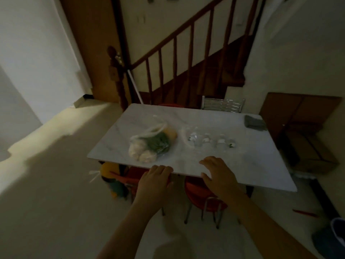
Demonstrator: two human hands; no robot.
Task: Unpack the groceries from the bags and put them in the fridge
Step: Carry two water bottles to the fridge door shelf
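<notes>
Both hands empty, fingers relaxed and spread: left hand (155, 179) at the near edge of the table (252, 165), right hand (217, 173) flat on the tabletop. Clear bag of vegetables (149, 144) lies on the table just beyond the left hand, untouched. Second clear bag (209, 141) beside it, beyond the right hand.
</notes>
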